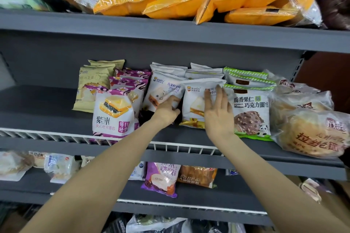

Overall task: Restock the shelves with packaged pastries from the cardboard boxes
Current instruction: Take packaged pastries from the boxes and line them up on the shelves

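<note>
Left of centre on the middle shelf (47,104) a purple pastry pack (113,113) stands upright. At centre the left hand (166,109) grips the left edge of a white pastry pack (195,104) — fingers curled round it. The right hand (217,111) lies flat on that pack's front, fingers straight. Just right — touching — stands a green-trimmed chocolate bread pack (251,111).

Grey metal shelves (170,30). Top shelf: orange pastry packets (176,4). Middle shelf: pale yellow packets (91,85); purple-and-white floral toast packet (113,113); white XianDu packets (197,100); green-and-white chocolate bread packet (250,111), brown bun, panda print; clear bun bag (314,132), red lettering. White wire rail (180,146).
</note>
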Demonstrator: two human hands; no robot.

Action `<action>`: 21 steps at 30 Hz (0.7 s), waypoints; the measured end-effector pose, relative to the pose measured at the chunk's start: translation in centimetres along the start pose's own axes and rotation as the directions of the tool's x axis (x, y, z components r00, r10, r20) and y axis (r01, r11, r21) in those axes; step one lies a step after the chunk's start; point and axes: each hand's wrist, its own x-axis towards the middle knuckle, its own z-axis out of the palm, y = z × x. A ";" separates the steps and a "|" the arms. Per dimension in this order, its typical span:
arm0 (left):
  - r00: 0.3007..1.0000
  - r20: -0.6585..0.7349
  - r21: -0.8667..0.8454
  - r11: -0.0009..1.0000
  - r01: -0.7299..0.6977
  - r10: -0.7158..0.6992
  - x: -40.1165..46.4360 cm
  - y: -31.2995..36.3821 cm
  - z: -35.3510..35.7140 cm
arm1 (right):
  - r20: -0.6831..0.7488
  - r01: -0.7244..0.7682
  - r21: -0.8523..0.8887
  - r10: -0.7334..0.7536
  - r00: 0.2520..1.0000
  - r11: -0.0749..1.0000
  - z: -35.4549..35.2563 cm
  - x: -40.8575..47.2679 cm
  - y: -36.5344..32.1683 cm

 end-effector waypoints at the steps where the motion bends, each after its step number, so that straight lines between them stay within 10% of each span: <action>1: 1.000 -0.019 0.028 1.000 0.002 -0.002 0.1 0.0 0.0 | 0.033 0.055 0.004 -0.055 0.998 0.998 -0.1 0.2 -0.2; 4: 0.990 -0.138 0.162 0.987 -0.017 0.040 0.2 0.1 0.1 | 0.269 0.107 0.092 -0.128 0.955 0.990 -0.2 0.3 -0.8; 21: 0.999 -0.040 0.237 0.972 -0.002 0.012 -2.1 0.1 -1.7 | 0.262 -0.133 0.098 0.103 0.959 0.986 -1.9 -1.0 -2.8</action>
